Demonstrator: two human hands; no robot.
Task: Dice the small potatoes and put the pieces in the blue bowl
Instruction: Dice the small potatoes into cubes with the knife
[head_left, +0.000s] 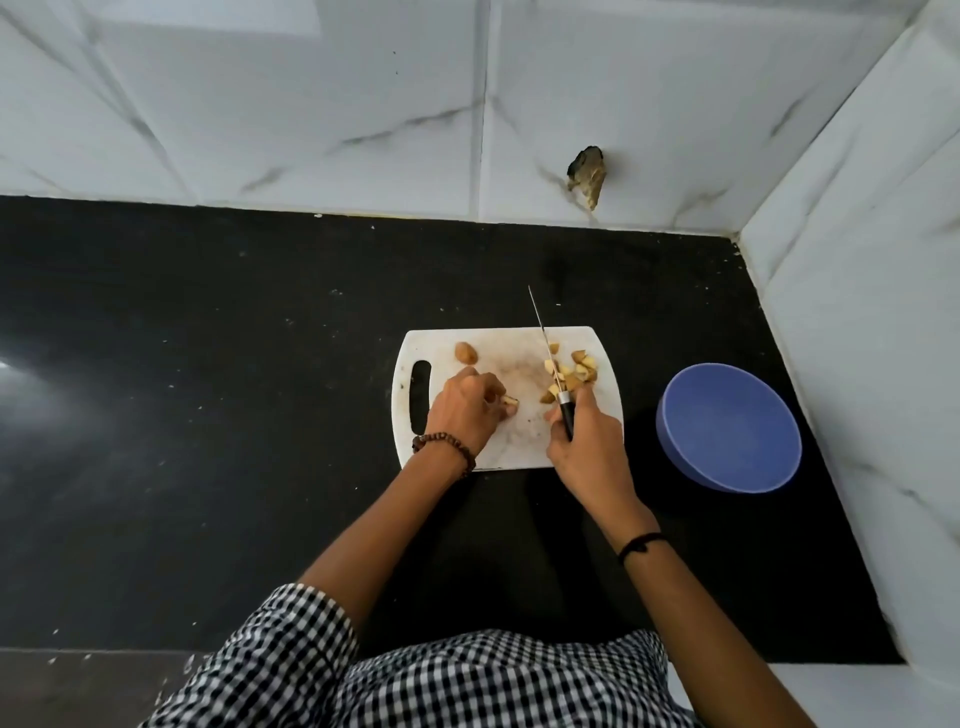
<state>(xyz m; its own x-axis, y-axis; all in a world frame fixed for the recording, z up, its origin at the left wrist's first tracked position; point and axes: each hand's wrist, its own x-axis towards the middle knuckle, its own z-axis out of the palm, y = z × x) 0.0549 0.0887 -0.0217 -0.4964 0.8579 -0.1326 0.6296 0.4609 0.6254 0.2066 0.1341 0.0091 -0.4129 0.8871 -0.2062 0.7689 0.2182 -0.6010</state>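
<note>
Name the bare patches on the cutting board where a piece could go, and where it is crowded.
Bare: the cutting board's middle, between left hand and diced pile, and its near edge. Crowded: the far right corner, where the pile flanks the knife.

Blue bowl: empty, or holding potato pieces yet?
Empty: the blue bowl shows only bare blue; the cut pieces lie on the cutting board.
</note>
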